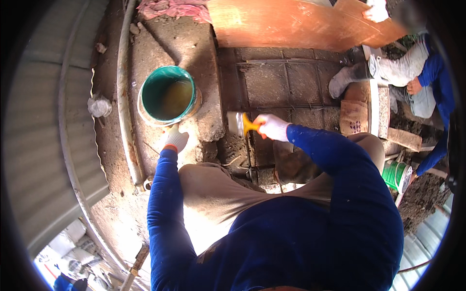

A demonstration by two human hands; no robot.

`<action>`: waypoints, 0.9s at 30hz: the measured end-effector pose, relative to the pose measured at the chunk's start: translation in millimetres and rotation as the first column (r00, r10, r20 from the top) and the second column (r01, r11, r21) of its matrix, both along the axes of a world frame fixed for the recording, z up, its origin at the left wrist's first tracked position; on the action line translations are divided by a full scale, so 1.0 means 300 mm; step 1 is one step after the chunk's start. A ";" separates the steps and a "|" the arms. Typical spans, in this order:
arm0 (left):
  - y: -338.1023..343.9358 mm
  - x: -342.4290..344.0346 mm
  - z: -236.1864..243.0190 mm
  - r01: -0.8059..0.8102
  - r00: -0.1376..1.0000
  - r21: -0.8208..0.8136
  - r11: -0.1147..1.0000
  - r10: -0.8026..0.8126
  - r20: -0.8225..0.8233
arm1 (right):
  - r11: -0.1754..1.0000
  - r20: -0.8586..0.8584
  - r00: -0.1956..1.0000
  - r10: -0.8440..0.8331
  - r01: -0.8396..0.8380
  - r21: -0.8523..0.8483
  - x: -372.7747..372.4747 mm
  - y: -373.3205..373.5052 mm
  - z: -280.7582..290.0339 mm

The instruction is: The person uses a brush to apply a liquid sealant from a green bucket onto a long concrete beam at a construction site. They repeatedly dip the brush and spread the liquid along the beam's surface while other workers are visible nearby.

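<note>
My left hand, in a white glove, grips the near edge of a green bucket that stands on a concrete ledge with yellowish liquid inside. My right hand, also gloved, holds a wide paintbrush by its yellow handle, bristles to the left. The brush is over a rebar grid, right of the bucket and apart from it.
An orange-brown board lies across the top, a white-gloved hand on it. Another person crouches at the right near a green spool. A pipe and corrugated sheeting run along the left. Pink cloth lies behind.
</note>
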State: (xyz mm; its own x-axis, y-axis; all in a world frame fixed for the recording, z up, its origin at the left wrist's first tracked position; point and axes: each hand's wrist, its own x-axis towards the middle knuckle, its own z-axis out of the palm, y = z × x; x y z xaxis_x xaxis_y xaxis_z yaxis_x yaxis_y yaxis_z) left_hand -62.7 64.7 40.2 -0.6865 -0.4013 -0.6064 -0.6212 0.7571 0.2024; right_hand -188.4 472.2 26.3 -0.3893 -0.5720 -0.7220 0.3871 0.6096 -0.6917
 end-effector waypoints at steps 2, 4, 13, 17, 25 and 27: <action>0.021 -0.021 0.066 0.038 0.997 -0.050 0.998 -0.035 0.065 | 0.973 -0.048 0.975 -0.217 0.220 0.069 -0.043 -0.068 0.008; 0.025 0.002 0.084 0.039 0.999 -0.089 0.995 -0.035 0.037 | 0.947 -0.112 0.941 -0.319 0.321 0.000 0.007 -0.153 0.010; -0.083 0.136 -0.008 -0.181 0.889 0.116 0.977 0.213 -0.406 | 0.975 -0.215 0.977 0.004 0.044 0.216 0.339 -0.173 0.109; -0.092 0.088 0.078 -0.361 0.675 0.405 0.840 0.535 -0.509 | 0.934 -0.157 0.953 -0.260 0.290 0.209 0.179 -0.162 0.105; -0.132 0.055 0.181 -0.123 0.035 0.969 0.214 0.977 -0.211 | 0.972 -0.155 0.981 -0.113 0.142 0.189 0.312 -0.226 0.057; -0.141 0.078 0.188 -0.101 0.071 0.971 0.217 0.975 -0.210 | 0.947 -0.076 0.986 0.151 -0.123 0.297 0.258 -0.206 0.256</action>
State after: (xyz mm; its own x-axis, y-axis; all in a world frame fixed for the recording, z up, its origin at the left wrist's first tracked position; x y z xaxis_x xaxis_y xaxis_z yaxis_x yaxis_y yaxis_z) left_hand -39.2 22.2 96.5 -0.6099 -0.7276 -0.3140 0.0806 -0.4511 0.8888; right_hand -111.1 410.6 103.0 -0.3980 -0.3955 -0.8277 0.2260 0.8322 -0.5063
